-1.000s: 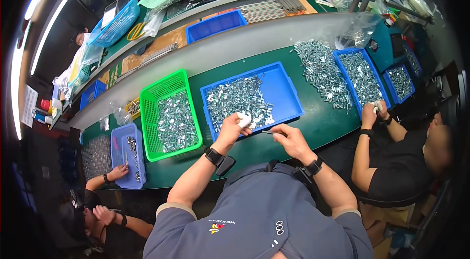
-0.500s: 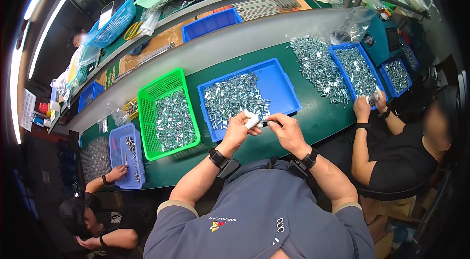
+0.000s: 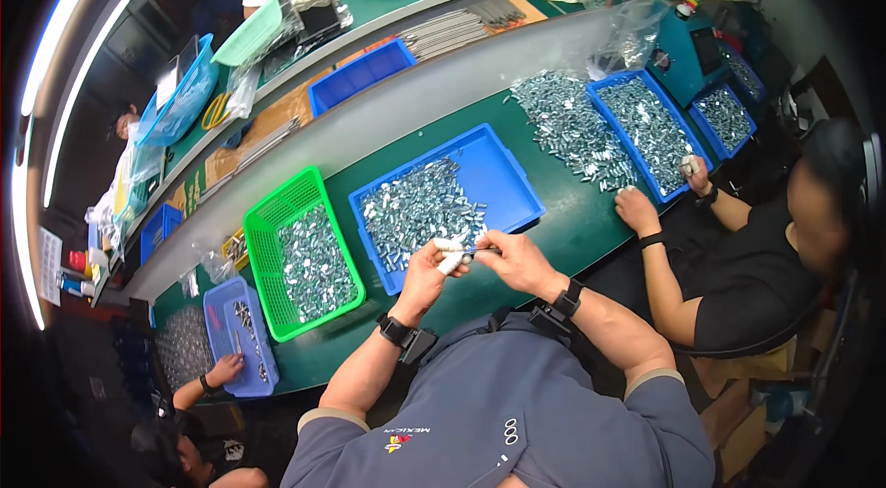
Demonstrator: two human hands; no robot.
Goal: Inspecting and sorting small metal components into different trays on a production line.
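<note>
My left hand, with white coverings on some fingers, is closed in a pinch over the near edge of the blue tray. What it holds is too small to make out. My right hand meets it from the right, closed on a slim dark tool whose tip points at the left fingertips. Just beyond my hands, a heap of small shiny metal pieces fills the left part of the tray. To the left stands a green basket of similar pieces.
A loose pile of metal pieces lies right of the tray, beside another full blue tray where a co-worker's hands are. Far left, another person's hand rests at a purple-blue bin. A raised shelf runs behind.
The view has shifted, so the table appears moved left and down. My hands stay together, the right one turned more knuckles-up. The right co-worker's nearer hand has come away from their tray.
</note>
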